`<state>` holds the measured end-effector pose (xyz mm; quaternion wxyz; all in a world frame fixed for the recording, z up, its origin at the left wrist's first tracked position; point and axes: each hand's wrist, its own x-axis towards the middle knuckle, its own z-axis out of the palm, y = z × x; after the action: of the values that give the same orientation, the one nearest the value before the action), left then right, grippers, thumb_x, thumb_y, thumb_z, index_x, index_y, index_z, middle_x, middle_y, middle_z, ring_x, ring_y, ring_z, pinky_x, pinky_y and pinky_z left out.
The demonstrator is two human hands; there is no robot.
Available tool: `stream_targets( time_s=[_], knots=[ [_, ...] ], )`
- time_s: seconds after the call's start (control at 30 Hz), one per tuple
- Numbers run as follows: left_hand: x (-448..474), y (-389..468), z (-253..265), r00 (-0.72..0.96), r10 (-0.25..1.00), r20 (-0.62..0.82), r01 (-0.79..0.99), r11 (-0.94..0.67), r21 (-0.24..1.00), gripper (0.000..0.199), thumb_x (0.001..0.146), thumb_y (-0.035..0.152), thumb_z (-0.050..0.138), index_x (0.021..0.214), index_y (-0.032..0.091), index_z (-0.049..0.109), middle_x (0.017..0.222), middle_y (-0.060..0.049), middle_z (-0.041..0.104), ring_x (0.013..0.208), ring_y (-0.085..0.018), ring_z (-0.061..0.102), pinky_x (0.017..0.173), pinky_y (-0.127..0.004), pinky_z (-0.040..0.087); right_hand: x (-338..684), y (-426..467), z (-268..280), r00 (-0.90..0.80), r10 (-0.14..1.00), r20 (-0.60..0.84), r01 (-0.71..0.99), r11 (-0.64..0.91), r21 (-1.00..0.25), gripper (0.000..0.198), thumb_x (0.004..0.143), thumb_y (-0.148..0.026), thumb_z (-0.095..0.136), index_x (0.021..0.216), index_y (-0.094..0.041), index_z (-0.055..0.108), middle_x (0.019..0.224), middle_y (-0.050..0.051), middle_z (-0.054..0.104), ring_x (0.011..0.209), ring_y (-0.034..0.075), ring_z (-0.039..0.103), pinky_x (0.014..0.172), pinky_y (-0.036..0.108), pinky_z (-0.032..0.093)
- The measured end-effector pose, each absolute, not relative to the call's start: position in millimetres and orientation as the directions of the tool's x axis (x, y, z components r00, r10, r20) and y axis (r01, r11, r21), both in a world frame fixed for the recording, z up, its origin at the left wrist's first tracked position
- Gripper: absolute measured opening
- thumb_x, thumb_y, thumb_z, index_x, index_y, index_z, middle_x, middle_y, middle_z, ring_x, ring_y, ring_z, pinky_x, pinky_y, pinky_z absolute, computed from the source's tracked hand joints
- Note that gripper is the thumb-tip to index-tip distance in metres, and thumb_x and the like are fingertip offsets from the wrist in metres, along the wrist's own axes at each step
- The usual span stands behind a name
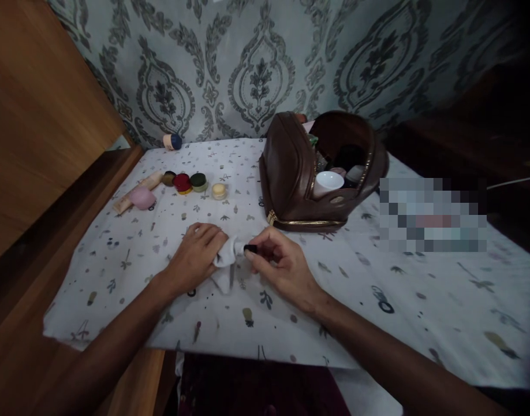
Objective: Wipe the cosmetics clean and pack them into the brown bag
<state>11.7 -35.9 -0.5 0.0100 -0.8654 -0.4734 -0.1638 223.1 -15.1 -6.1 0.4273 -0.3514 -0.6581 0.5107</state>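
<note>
While most of the black thing [250,248] is hidden by cloth [227,258], it's pinched by right hand [279,263] fingers; left hand [197,254] fingers are curled on cloth. Printed sheet [421,300], patterned wallpaper [256,69].

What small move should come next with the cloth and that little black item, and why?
Probably draw the white cloth along the small black item. The left hand bunches the cloth right against it, and the right hand pinches the item at the fingertips, so both are already set for a wipe.
</note>
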Motion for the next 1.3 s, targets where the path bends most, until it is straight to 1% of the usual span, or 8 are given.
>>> stream_targets(
  time_s=[0.1,0.2,0.3,0.43,0.7,0.97,1.17,1.3],
  knots=[
    [-5.6,-32.5,2.4,0.419,0.866,0.274,0.835,-0.486,0.257,0.014,0.095,0.027,0.048,0.102,0.019,0.057,0.097,-0.01,0.064,0.097,-0.028,0.056,0.087,-0.042,0.044,224.8,-11.3,-2.0,-0.352,0.924,0.152,-0.09,0.128,-0.988,0.02,0.081,-0.036,0.067,0.08,-0.022,0.052,0.065,-0.004,0.057,0.054,0.011,0.055,0.051,0.024,0.04],
    [-15.7,-33.9,7.6,0.331,0.927,0.178,0.769,-0.374,0.519,0.018,0.095,0.034,0.052,0.107,0.021,0.057,0.095,-0.005,0.064,0.087,-0.022,0.058,0.079,-0.033,0.045,225.0,-7.0,-2.8,-0.366,0.929,0.064,-0.194,-0.009,-0.981,0.027,0.08,-0.042,0.07,0.082,-0.022,0.05,0.068,-0.002,0.064,0.05,0.009,0.055,0.045,0.022,0.035],
    [-16.3,-37.7,13.0,0.222,0.969,0.105,0.609,-0.222,0.762,0.025,0.091,0.043,0.06,0.102,0.021,0.061,0.09,-0.001,0.064,0.082,-0.019,0.058,0.073,-0.026,0.045,224.5,-2.6,-5.8,-0.418,0.907,-0.043,-0.242,-0.157,-0.957,0.031,0.08,-0.046,0.07,0.083,-0.023,0.048,0.067,-0.003,0.065,0.046,0.008,0.051,0.041,0.02,0.029],
    [-11.9,-41.5,13.4,-0.013,1.0,0.023,0.353,-0.017,0.935,0.04,0.086,0.056,0.063,0.094,0.017,0.069,0.075,-0.001,0.061,0.071,-0.017,0.056,0.061,-0.025,0.043,223.3,0.5,-7.9,-0.492,0.863,-0.118,-0.231,-0.26,-0.938,0.034,0.078,-0.047,0.073,0.082,-0.022,0.05,0.067,-0.003,0.065,0.048,0.008,0.051,0.042,0.019,0.03],
    [-6.4,-37.3,6.7,-0.201,0.97,-0.135,0.003,0.139,0.99,0.051,0.072,0.064,0.073,0.083,0.014,0.073,0.06,0.001,0.059,0.054,-0.012,0.051,0.049,-0.022,0.041,223.5,-0.6,-8.1,-0.509,0.86,-0.038,-0.14,-0.126,-0.982,0.024,0.075,-0.036,0.077,0.081,-0.02,0.059,0.063,-0.004,0.059,0.047,0.007,0.043,0.043,0.021,0.034],
    [5.6,-31.5,8.7,-0.209,0.963,-0.172,-0.272,0.112,0.956,0.058,0.068,0.066,0.076,0.09,0.014,0.07,0.058,0.004,0.056,0.046,-0.009,0.05,0.044,-0.021,0.046,221.6,-2.0,-10.0,-0.566,0.825,0.005,-0.119,-0.075,-0.99,0.021,0.079,-0.035,0.072,0.085,-0.019,0.059,0.071,-0.002,0.061,0.056,0.009,0.054,0.05,0.022,0.039],
    [14.5,-30.7,13.9,-0.286,0.943,-0.171,-0.341,0.067,0.938,0.053,0.058,0.06,0.086,0.076,0.015,0.062,0.056,0.005,0.055,0.042,-0.009,0.048,0.038,-0.021,0.043,222.7,-3.3,-15.3,-0.661,0.749,-0.041,-0.076,-0.122,-0.99,0.04,0.085,-0.038,0.068,0.118,-0.018,0.058,0.08,0.0,0.063,0.059,0.009,0.056,0.049,0.02,0.035],
    [14.2,-26.5,11.5,-0.398,0.907,-0.138,-0.27,0.028,0.962,0.042,0.066,0.051,0.083,0.078,0.017,0.06,0.06,0.005,0.057,0.047,-0.009,0.052,0.038,-0.017,0.039,222.5,-3.9,-16.4,-0.713,0.693,-0.103,-0.067,-0.214,-0.975,0.043,0.086,-0.039,0.068,0.122,-0.018,0.062,0.083,0.003,0.066,0.059,0.008,0.055,0.047,0.021,0.033]
  ],
)
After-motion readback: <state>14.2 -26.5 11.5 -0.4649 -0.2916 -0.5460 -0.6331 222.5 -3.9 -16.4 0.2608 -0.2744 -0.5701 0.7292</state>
